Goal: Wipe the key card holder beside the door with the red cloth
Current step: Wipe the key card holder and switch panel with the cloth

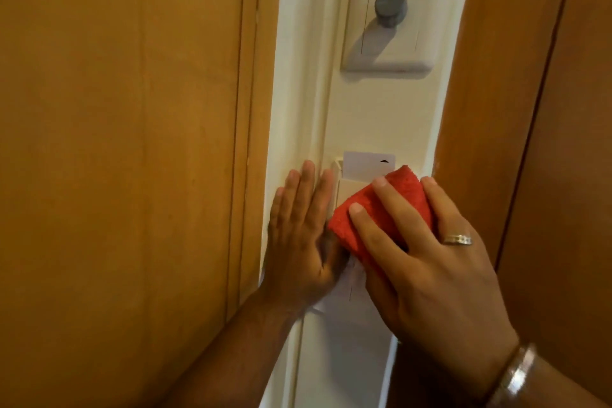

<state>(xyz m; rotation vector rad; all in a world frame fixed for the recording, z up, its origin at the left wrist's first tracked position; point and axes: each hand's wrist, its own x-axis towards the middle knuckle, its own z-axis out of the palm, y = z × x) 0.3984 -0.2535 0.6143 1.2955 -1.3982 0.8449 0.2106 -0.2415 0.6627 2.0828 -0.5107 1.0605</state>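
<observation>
A white key card holder (344, 190) is fixed to the narrow white wall strip between two wooden surfaces. A white card (362, 164) stands in its top slot. My right hand (427, 258) presses a folded red cloth (387, 209) flat against the holder's front, covering most of it. My left hand (303, 228) lies flat on the wall just left of the holder, fingers straight and pointing up, touching the holder's left side. The holder's lower part is hidden behind the cloth and hands.
A white switch plate (394, 23) with a grey round knob (390, 5) sits higher on the same strip. A wooden door (116, 142) fills the left, and a wooden panel (536, 109) stands close on the right.
</observation>
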